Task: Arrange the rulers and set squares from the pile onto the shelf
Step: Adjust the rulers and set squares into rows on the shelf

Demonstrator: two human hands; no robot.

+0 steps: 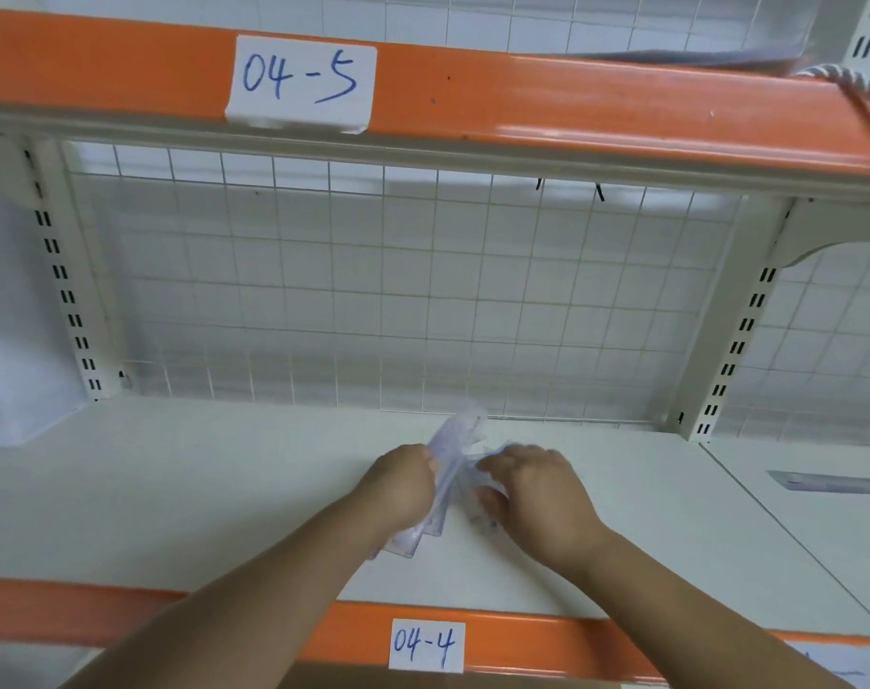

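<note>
A bunch of clear plastic rulers [455, 442] lies lengthwise on the white shelf [224, 489] labelled 04-4, its far end near the wire grid back. My left hand [400, 484] grips the left side of the bunch, fingers curled over it. My right hand [532, 489] holds a blurred clear piece, perhaps a set square [487, 484], just right of the rulers. The near end of the rulers [408, 542] pokes out under my left wrist.
A wire grid [398, 300] closes the back of the bay. An orange beam labelled 04-5 [522, 97] runs overhead, with a rope [855, 84] at its right end. Slotted uprights stand at both sides. A flat packet [830, 482] lies on the neighbouring shelf to the right.
</note>
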